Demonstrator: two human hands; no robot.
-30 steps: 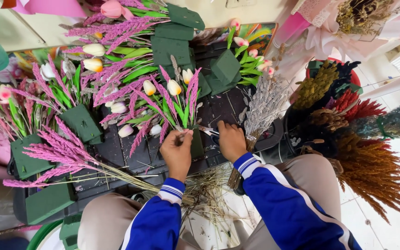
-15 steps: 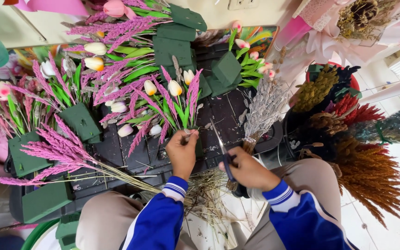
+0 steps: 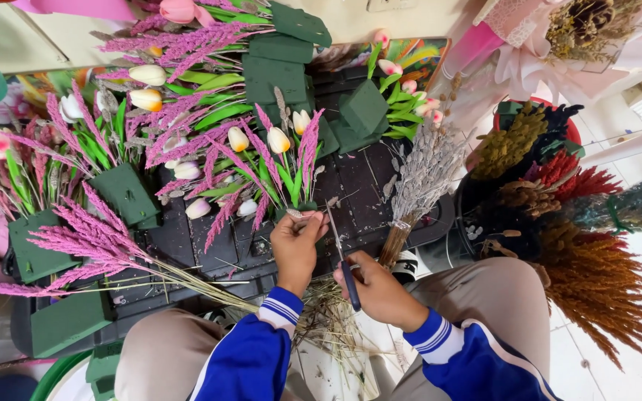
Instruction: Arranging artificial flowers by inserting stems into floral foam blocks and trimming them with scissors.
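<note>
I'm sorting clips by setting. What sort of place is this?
Probably a florist's workspace. Green foam blocks stuck with tulips and pink plumes crowd a black tray, dried bunches stand alongside, and the right hand holds scissors near the left hand.

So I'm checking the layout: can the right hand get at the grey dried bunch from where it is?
Probably yes: the grey dried bunch lies just beside the right hand, nothing between, though that hand holds scissors.

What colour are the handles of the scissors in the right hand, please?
Dark blue; the scissor handles show best in the head view, gripped by the right hand.
</note>
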